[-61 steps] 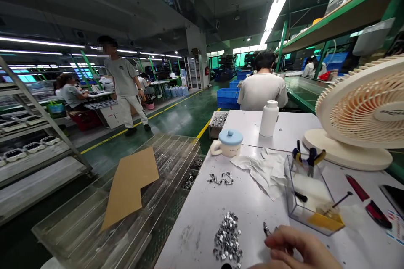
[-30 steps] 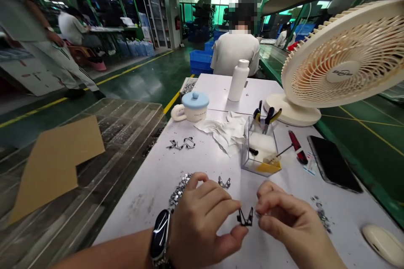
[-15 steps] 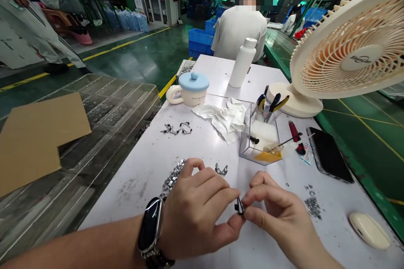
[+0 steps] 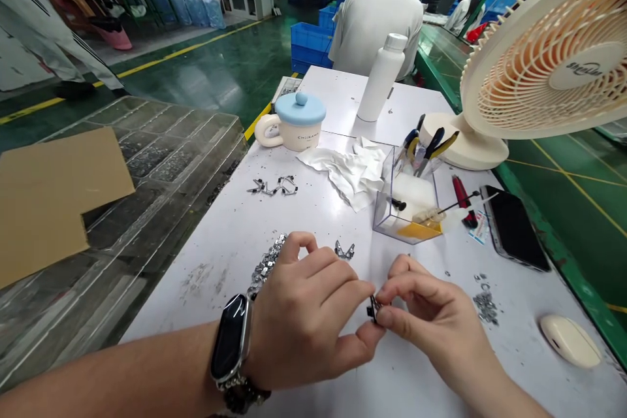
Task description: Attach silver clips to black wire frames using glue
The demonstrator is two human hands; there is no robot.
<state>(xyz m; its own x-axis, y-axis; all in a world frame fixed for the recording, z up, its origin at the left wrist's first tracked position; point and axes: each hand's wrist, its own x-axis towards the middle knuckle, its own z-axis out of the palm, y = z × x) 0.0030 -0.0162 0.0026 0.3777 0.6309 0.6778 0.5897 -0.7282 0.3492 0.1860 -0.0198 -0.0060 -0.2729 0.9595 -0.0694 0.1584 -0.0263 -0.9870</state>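
Between thumb and index finger, my left hand (image 4: 308, 313) pinches a small black-and-silver metal part (image 4: 372, 308). Thumb and fingertips of my right hand (image 4: 431, 313) close on the same part from the right and cover some of it. A heap of small silver metal pieces (image 4: 264, 268) lies just behind my left hand, partly hidden by it. Beyond the fingers sits a little group of bent silver parts (image 4: 345, 249). To the right of my right hand is a scatter of tiny metal pieces (image 4: 486, 307).
Farther back are linked black-and-silver parts (image 4: 272, 185), a lidded mug (image 4: 300, 134), crumpled tissue (image 4: 355, 173), a white bottle (image 4: 381, 81) and a clear tool box (image 4: 409, 209). A fan (image 4: 543, 65), phone (image 4: 516, 228) and cream case (image 4: 569, 341) stand right. Compartment trays (image 4: 161, 163) flank the left.
The whole view has shifted slightly, so things appear a little higher. Both hands stay together on the small part, which has turned a little between the fingertips.
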